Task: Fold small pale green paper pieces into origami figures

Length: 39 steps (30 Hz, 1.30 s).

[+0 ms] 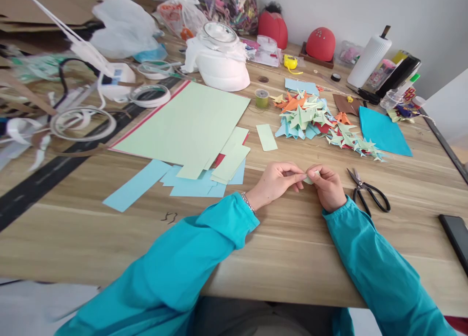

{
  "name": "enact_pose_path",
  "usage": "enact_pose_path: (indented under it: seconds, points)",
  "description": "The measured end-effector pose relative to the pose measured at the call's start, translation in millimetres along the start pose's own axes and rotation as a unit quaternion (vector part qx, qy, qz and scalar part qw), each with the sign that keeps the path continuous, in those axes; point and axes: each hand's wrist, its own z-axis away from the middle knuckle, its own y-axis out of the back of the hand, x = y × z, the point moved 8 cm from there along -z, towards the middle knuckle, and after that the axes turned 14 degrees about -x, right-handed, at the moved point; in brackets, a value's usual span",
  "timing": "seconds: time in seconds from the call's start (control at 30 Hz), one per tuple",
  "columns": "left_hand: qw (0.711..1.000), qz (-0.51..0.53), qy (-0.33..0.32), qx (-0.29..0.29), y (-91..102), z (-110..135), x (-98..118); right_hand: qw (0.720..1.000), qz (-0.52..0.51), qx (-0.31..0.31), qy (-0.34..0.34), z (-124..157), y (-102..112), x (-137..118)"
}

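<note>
Pinching a green paper piece (308,180), left hand (281,181) and right hand (328,187) meet before heaped folded shapes (302,116), strips (137,185) yet unfolded.

Nothing really legible here tbh. Table (139,243) has two black squiggles (170,217), digits or not, can't tell. Plastic bag's (190,15) orange print (172,13) and white gadget's (124,88) blue label (117,76): too blurry.

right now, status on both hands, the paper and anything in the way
Left hand and right hand: pinch grip on small pale green paper. Paper partly covered. Black-handled scissors close beside right hand, possibly in the way.
</note>
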Motion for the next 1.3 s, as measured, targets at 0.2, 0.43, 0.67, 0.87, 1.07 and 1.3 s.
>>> enact_pose_path:
  seconds: [0.2,0.43,0.67,0.87,1.07,1.3]
  points:
    - [0.999,0.023,0.012,-0.045,-7.3,0,2,0.997,-0.066,-0.018,-0.020,0,-4,-2]
    - [0.995,0.080,0.039,-0.053,-10.1,0,-7,0.994,-0.103,0.026,-0.042,0,1,2]
    - [0.998,0.042,0.041,0.030,2.2,1,-7,0.993,-0.103,0.053,-0.023,-1,4,-1]
    - [0.998,0.036,0.039,0.019,3.4,0,-10,0.993,-0.091,0.067,-0.020,1,6,1]
    - [0.999,0.038,0.030,-0.019,-3.8,-1,-7,0.995,-0.077,0.054,-0.018,0,4,0]
    - [0.993,0.107,0.034,-0.018,-4.2,-1,-11,0.995,-0.066,0.070,-0.025,0,9,3]
